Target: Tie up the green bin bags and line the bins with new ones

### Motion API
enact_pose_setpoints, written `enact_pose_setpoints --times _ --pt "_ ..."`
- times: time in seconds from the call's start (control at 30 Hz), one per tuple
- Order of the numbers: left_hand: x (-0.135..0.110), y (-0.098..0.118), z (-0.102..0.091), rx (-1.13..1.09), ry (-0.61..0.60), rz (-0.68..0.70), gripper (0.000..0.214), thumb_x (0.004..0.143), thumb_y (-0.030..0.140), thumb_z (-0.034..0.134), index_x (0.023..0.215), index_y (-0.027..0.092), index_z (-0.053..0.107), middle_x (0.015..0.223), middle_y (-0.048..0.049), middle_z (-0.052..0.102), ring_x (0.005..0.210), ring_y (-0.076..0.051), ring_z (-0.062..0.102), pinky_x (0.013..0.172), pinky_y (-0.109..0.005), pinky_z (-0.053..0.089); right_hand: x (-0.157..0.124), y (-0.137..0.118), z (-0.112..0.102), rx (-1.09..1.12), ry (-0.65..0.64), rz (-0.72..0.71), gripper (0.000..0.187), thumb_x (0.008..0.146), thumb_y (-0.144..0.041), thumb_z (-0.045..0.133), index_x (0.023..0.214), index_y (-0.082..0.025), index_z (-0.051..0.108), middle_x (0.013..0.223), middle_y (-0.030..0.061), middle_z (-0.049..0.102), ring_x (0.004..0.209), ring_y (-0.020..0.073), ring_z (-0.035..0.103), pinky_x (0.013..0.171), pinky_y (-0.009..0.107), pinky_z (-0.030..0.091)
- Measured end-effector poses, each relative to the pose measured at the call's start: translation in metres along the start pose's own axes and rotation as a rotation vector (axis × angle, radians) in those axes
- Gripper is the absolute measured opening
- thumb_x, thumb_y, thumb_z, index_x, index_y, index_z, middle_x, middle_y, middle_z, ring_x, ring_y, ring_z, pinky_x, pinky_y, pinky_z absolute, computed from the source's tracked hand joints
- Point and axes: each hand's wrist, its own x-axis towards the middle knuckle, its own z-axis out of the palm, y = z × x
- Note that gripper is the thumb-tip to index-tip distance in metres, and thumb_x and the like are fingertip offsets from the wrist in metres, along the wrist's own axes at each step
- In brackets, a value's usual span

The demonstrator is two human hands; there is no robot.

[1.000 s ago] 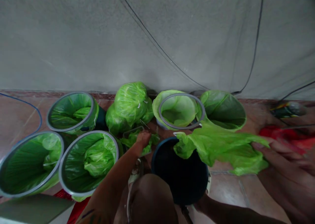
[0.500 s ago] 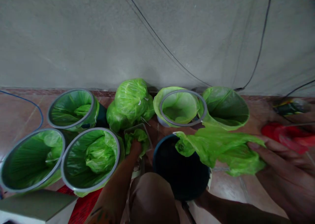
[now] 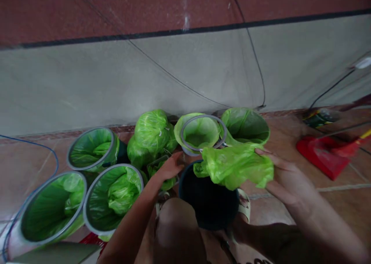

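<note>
My right hand (image 3: 285,179) holds a crumpled light-green plastic bag (image 3: 236,164) above the rim of an unlined dark bin (image 3: 208,202) that stands between my knees. My left hand (image 3: 170,166) reaches forward to the left of that bin's rim, over a small pile of green bags (image 3: 162,171); its fingers look loosely spread and I see nothing in them. A tied, stuffed green bag (image 3: 151,132) lies just beyond it.
Several bins lined with green bags stand along a grey wall: two at left (image 3: 52,206) (image 3: 113,198), one behind them (image 3: 94,148), two at the back (image 3: 199,133) (image 3: 245,125). A red dustpan (image 3: 321,154) lies at right. A blue cable (image 3: 43,150) runs at left.
My right hand has brought the green bag leftward, over the dark bin. My left hand moved up off the bag pile toward the bin's rim. The camera has tilted upward.
</note>
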Motion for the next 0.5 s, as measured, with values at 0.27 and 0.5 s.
enact_pose_setpoints --times 0.27,0.5 --pt "-0.019 0.12 -0.026 -0.405 -0.165 0.378 0.085 0.072 0.027 0.074 0.148 0.021 0.035 0.142 -0.0103 0.051 0.123 -0.026 0.054 0.103 -0.037 0.043 -0.007 -0.004 -0.01 0.099 -0.259 0.038 0.017 0.071 -0.032 0.07 0.086 -0.022 0.066 0.086 0.0037 0.074 0.079 0.0227 0.07 0.069 0.034 0.057" --pt "-0.043 0.156 -0.022 -0.936 -0.072 -0.104 0.061 0.077 0.072 0.054 0.092 0.014 0.069 0.09 -0.0105 0.071 0.079 -0.02 0.065 0.07 -0.031 0.048 -0.01 -0.006 -0.032 0.344 -0.371 0.024 0.015 0.073 -0.024 0.073 0.085 -0.021 0.066 0.083 0.0011 0.074 0.069 0.0156 0.068 0.071 0.029 0.057"
